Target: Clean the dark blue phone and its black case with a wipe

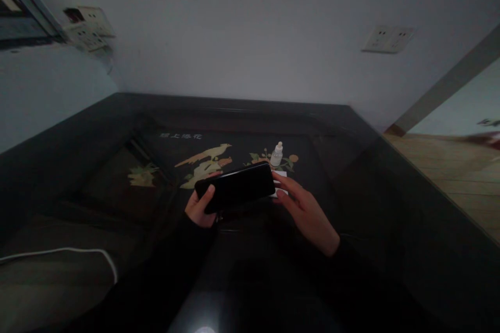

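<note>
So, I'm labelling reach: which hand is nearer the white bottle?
Right. The right hand is just below-right of the bottle; the left hand is farther, lower left in view.

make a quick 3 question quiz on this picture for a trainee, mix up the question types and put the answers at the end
1. Which hand has its thumb over the face of the dark phone?
2. True or false: the small white bottle stands upright.
3. Fill the gap: the decorated tabletop shows a long-tailed ____.

Key:
1. The left hand.
2. True.
3. bird.
</note>
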A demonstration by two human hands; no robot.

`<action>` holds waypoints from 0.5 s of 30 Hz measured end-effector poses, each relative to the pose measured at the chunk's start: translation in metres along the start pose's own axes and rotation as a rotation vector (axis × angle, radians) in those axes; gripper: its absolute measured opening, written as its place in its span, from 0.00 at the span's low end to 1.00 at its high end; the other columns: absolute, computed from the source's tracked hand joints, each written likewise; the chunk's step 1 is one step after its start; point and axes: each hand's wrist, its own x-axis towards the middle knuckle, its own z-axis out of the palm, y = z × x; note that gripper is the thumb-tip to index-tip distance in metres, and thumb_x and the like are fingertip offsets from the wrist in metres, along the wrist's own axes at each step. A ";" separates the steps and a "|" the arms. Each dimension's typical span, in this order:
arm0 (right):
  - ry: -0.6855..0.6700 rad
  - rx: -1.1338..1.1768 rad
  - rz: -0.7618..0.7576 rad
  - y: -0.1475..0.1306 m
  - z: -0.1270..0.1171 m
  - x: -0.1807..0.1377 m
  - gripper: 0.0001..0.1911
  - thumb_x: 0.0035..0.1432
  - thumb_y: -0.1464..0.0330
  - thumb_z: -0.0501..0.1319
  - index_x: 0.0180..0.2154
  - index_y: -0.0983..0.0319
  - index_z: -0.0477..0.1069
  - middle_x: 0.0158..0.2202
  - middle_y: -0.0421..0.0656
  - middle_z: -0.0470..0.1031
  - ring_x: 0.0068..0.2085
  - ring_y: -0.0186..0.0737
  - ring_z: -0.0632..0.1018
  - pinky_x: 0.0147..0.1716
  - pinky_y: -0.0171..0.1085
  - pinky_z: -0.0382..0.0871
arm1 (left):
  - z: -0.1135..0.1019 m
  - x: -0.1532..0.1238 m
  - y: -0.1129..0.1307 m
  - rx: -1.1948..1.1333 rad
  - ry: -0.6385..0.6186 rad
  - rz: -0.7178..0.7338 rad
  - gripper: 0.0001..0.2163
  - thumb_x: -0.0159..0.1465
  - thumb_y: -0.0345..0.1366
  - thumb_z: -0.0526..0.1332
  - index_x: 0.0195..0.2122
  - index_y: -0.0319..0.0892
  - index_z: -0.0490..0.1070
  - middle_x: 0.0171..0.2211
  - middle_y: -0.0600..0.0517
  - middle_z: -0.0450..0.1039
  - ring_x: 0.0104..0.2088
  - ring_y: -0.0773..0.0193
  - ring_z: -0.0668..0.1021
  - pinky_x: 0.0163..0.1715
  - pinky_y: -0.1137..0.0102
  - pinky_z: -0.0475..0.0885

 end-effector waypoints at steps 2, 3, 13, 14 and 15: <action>0.045 0.003 0.007 0.006 0.002 0.001 0.23 0.59 0.65 0.54 0.56 0.58 0.59 0.57 0.46 0.62 0.55 0.40 0.66 0.52 0.44 0.65 | 0.007 -0.010 0.001 -0.028 -0.110 -0.092 0.24 0.56 0.39 0.61 0.55 0.47 0.59 0.52 0.45 0.66 0.48 0.52 0.72 0.44 0.54 0.71; 0.061 0.018 0.017 0.008 0.002 0.002 0.23 0.59 0.65 0.54 0.57 0.58 0.58 0.58 0.45 0.62 0.56 0.40 0.66 0.53 0.45 0.62 | 0.010 -0.015 0.002 -0.029 -0.154 -0.143 0.25 0.56 0.39 0.60 0.56 0.49 0.57 0.55 0.44 0.63 0.49 0.50 0.71 0.43 0.52 0.70; 0.115 0.075 0.049 0.014 0.011 0.004 0.22 0.58 0.64 0.54 0.54 0.60 0.61 0.57 0.47 0.63 0.58 0.41 0.64 0.58 0.48 0.53 | 0.011 -0.039 -0.011 -0.039 -0.550 -0.474 0.39 0.51 0.58 0.58 0.60 0.64 0.39 0.61 0.46 0.53 0.49 0.47 0.72 0.41 0.54 0.68; 0.124 0.047 0.020 0.012 0.013 0.003 0.21 0.58 0.64 0.54 0.53 0.60 0.62 0.56 0.47 0.64 0.57 0.41 0.64 0.58 0.49 0.53 | 0.009 -0.037 -0.012 -0.041 -0.545 -0.502 0.39 0.50 0.60 0.56 0.61 0.63 0.40 0.59 0.46 0.57 0.47 0.48 0.73 0.37 0.57 0.70; 0.130 0.017 -0.014 0.009 0.015 0.001 0.20 0.59 0.65 0.53 0.53 0.59 0.63 0.55 0.46 0.64 0.57 0.41 0.64 0.58 0.49 0.54 | 0.008 -0.034 -0.014 -0.025 -0.532 -0.535 0.39 0.50 0.61 0.55 0.61 0.60 0.41 0.56 0.45 0.62 0.44 0.50 0.75 0.33 0.59 0.71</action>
